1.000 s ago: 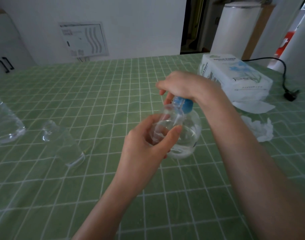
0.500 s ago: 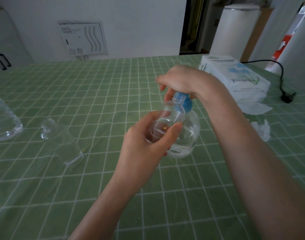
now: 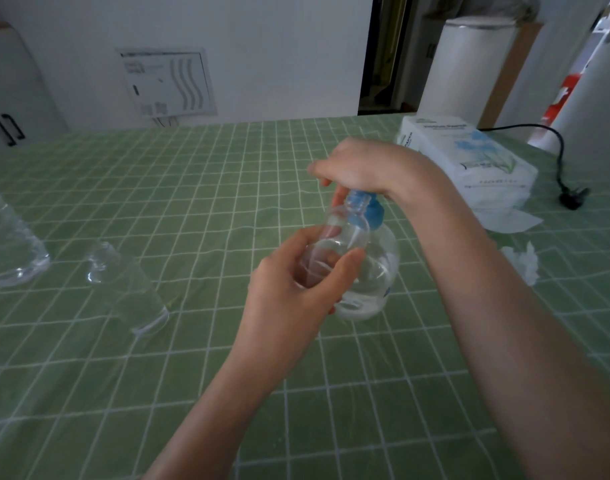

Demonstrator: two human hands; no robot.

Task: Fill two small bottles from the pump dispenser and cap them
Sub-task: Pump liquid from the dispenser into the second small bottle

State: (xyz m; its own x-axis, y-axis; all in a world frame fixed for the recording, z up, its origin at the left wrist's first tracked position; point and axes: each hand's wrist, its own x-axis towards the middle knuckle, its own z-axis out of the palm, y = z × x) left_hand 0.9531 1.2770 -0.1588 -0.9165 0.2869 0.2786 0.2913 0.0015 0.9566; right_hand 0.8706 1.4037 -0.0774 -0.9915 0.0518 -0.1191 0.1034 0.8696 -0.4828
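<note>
A round clear pump dispenser [image 3: 383,271] with a blue pump head [image 3: 372,213] stands on the green checked tablecloth [image 3: 227,188], partly filled with clear liquid. My right hand [image 3: 359,168] sits on top of the pump head, fingers curled down over it. My left hand [image 3: 289,289] grips a small clear bottle [image 3: 345,233], tilted, with its open mouth up at the blue nozzle. A second small clear bottle [image 3: 130,289] stands alone to the left, uncapped. No caps are visible.
A larger clear water bottle [image 3: 9,244] stands at the far left edge. A white tissue pack [image 3: 469,154] lies at the back right, with a crumpled tissue [image 3: 521,265] in front of it and a black cable with plug [image 3: 573,195] beside it.
Both hands and the bottles keep their places; the small bottle stays at the nozzle and only the view has shifted slightly.
</note>
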